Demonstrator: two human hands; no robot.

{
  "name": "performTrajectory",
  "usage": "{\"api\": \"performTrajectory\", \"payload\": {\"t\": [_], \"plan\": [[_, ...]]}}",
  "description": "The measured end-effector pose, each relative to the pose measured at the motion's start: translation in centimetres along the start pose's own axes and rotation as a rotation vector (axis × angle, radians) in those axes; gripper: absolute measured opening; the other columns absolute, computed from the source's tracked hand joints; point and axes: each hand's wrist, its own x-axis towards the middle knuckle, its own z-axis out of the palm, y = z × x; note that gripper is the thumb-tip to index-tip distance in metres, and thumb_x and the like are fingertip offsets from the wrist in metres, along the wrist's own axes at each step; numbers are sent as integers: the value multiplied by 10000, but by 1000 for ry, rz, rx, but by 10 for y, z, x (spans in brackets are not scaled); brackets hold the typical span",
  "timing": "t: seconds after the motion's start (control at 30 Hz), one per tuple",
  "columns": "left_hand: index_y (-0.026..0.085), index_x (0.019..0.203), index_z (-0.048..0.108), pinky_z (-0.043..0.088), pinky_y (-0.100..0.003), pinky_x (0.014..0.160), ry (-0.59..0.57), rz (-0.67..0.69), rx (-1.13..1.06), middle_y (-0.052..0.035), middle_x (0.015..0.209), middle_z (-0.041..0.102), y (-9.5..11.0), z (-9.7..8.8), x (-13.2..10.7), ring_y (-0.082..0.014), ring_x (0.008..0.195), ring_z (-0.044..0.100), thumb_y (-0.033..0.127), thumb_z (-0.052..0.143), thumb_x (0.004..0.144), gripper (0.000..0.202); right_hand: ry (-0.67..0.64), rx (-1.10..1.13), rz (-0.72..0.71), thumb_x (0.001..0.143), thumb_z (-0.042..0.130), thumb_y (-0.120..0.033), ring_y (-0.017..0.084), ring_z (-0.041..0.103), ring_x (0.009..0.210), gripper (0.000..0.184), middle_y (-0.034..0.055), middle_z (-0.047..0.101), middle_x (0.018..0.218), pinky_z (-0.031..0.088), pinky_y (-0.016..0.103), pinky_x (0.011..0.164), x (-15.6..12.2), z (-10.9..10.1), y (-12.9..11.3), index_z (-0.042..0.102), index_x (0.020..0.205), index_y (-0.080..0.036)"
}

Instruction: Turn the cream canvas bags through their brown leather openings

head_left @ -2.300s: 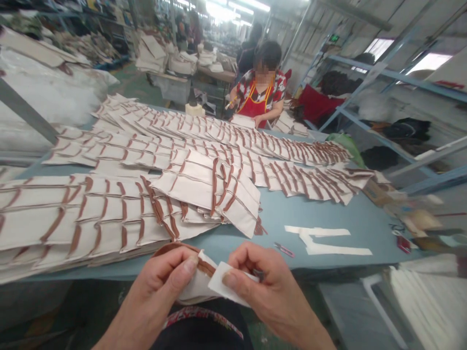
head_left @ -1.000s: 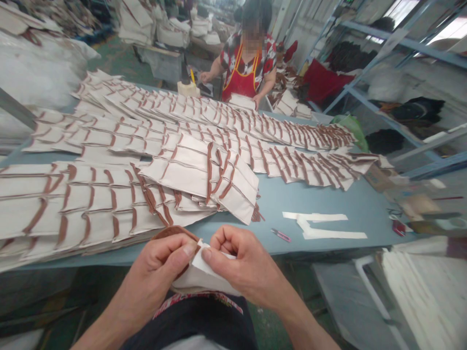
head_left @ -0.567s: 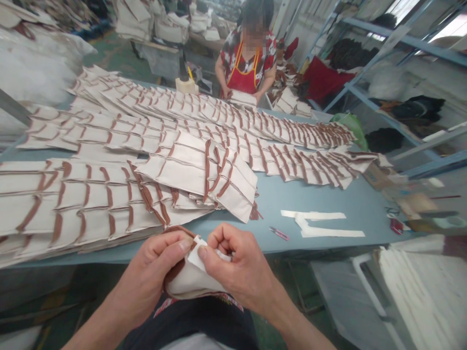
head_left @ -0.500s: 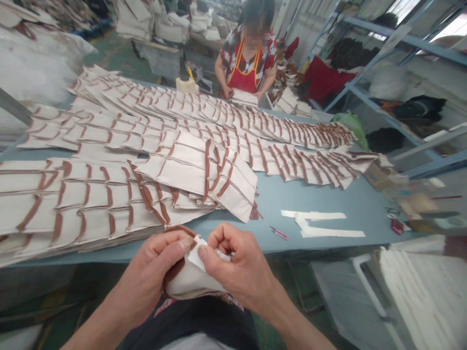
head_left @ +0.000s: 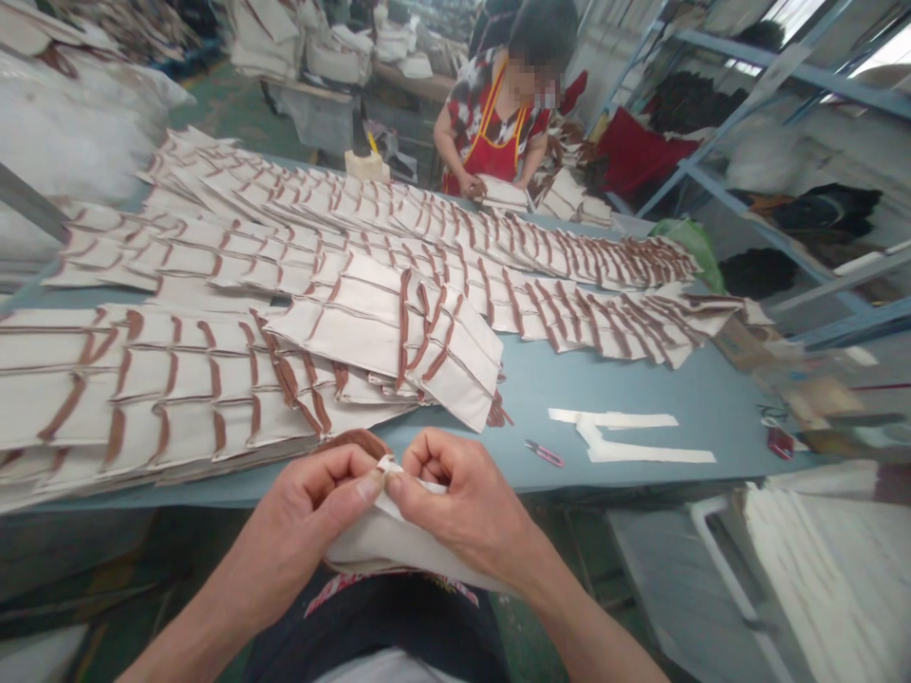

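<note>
Close to my body I hold a cream fabric piece (head_left: 399, 541) with a brown strap or trim (head_left: 362, 440) curving above my fingers. My left hand (head_left: 313, 517) pinches its upper edge between thumb and forefinger. My right hand (head_left: 459, 498) is closed too, its thumb meeting the left thumb at a small white strip (head_left: 386, 464) on that edge. The thumbs and knuckles hide most of the strip. Beyond my hands, a stack of cream pieces with brown trim (head_left: 455, 375) lies on the blue-grey table (head_left: 527, 379).
Pink thread snips (head_left: 544, 453) and white strips (head_left: 651, 455) lie right of my hands. Overlapping rows of trimmed cream pieces (head_left: 171, 379) cover much of the table. Across it, a co-worker in a red apron (head_left: 491, 152) handles fabric. A blue metal shelf (head_left: 775, 251) stands at right.
My thumbs have come together at the white strip, which shows less now. The fabric piece has turned, exposing less brown trim below. The co-worker has shifted right and leans lower.
</note>
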Motion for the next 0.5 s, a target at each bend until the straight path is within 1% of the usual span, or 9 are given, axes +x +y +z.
{"api": "performTrajectory", "payload": {"t": [0.1,0.2,0.27,0.33,0.43,0.5], "plan": [[190,808,699,382,-191,527,-8,8,60,27,701,597,7,3,-4,-120,583,480,543,766,903,372,14,-16,2,869,713,-343,92,438,574,242,-76,505,625,291,239,545,-1,0,2,553,738,-216],[182,790,695,393,-200,531,23,43,160,5,692,632,15,9,-7,-138,595,516,488,748,874,321,-24,72,20,873,739,-358,89,427,572,255,-81,497,623,291,228,535,-2,-1,4,562,762,-212],[181,786,692,417,-213,547,41,45,236,-11,700,658,18,13,-9,-161,621,555,462,717,860,291,-100,192,57,873,782,-400,82,390,560,296,-96,475,619,273,220,517,-1,-4,6,568,795,-211],[187,783,694,419,-216,554,75,69,304,-2,686,655,17,14,-10,-159,617,549,416,663,872,249,-194,304,111,842,847,-473,77,360,549,384,-108,458,609,246,219,503,2,-7,7,570,812,-209],[199,762,704,393,-214,555,110,140,379,29,650,622,11,14,-11,-137,590,500,322,598,873,197,-314,409,183,729,954,-551,70,345,547,521,-112,469,587,207,225,506,11,-11,12,574,782,-198],[206,731,701,382,-219,563,114,183,409,38,643,607,7,14,-11,-135,591,492,292,575,851,194,-394,496,223,648,1014,-525,61,347,548,556,-107,500,588,199,225,514,20,-9,20,588,755,-184]]}}
